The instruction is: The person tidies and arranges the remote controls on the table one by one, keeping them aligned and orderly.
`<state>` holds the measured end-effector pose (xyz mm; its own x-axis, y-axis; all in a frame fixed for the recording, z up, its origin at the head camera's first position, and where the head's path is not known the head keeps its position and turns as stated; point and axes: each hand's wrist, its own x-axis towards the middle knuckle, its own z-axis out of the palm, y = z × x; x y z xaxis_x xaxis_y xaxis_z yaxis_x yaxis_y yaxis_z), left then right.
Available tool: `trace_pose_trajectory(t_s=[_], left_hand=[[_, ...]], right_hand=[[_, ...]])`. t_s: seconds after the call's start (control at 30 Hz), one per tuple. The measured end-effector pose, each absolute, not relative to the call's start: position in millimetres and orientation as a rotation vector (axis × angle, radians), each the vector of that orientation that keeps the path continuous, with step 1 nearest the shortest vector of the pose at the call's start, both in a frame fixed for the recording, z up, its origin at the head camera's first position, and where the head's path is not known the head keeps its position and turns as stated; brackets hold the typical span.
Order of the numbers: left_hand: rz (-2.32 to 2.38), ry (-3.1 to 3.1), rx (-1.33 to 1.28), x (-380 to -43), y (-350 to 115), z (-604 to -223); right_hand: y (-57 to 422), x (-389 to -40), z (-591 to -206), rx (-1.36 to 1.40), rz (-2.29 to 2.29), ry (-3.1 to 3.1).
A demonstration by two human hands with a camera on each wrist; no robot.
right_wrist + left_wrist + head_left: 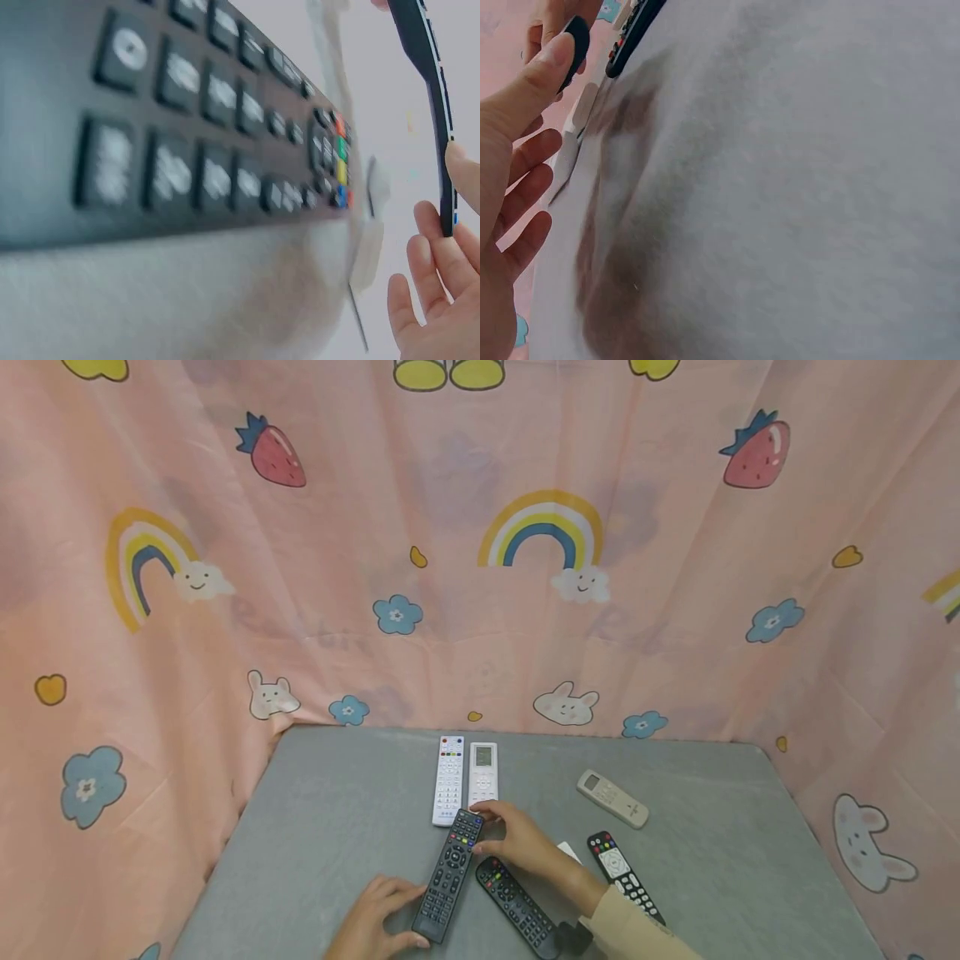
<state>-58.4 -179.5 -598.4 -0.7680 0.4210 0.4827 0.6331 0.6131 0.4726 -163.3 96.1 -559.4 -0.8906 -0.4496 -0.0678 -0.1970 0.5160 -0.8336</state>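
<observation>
Through the head view I'm finding lettering too small to read on the black remote [448, 881], its coloured keys [462, 841] showing near the top. The left hand [372, 920] is pinching its lower end, the right hand [525, 842] its upper, holding it above the table [337, 814].

Both hands [377, 916] [519, 839] grip one black remote [448, 878] near its ends.

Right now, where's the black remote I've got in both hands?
In the head view, the black remote is low centre, over the gray table, held between your left hand and right hand, just left of another black remote.
</observation>
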Motion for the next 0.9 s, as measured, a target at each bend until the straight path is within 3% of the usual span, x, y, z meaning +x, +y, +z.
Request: trace_pose_trajectory(t_s=[0.4,0.9], left_hand=[[-1.017,-2.568,-0.692,-70.0,-159.6,-586.6],[-1.117,-2.373,-0.735,-91.5,-135.5,-582.7]], right_hand=[[114.4,-179.6,-546.7,-0.581,-1.404,2.543],[134.2,-198.1,-536.5,-0.5,-1.419,2.624]])
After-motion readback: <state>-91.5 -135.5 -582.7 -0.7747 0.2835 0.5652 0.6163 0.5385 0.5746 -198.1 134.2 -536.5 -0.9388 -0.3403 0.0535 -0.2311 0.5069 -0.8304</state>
